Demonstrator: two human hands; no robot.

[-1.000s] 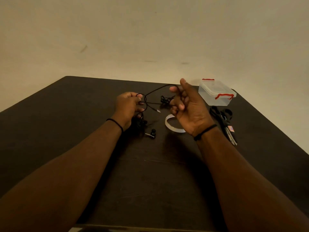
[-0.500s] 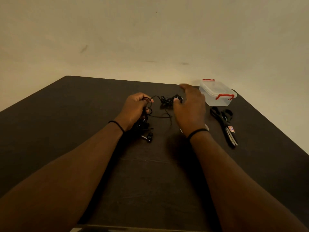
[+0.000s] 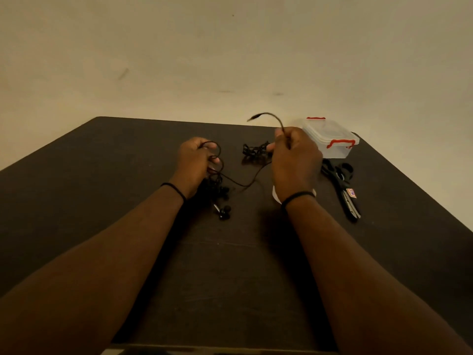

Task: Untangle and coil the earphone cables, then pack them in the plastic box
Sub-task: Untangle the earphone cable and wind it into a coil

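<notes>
While both hands work above the dark table (image 3: 102,190), the black earphone cable (image 3: 245,184) runs slack between them, sagging to the tabletop near the middle; its loops gather at the left hand (image 3: 194,162), whose fingers are curled round a few turns of cord; more of the cord hangs in a dark clump below that hand, and two earbuds (image 3: 224,212) lie on the table just in front of the left wrist. Right hand (image 3: 294,160) closed in a fist round the other end of the cable; the free end with the plug (image 3: 252,118) arcs up and leftward out of the top of the fist, blurred. Second tangle of black earphone cord (image 3: 254,152) lies on the table between the two hands, nearer the right; whether it touches the right fingers cannot be told.

Plastic box (image 3: 330,138), clear with red latches, lid on, sits at the far right of the table, just beyond the right hand; black scissors (image 3: 343,185) lie closed beside it, handles toward the box, blades pointing to the near edge; a white ring-shaped object (image 3: 276,196) shows partly under the right wrist, too hidden to identify. Thin black band on each wrist; plain pale wall (image 3: 230,47) behind.
</notes>
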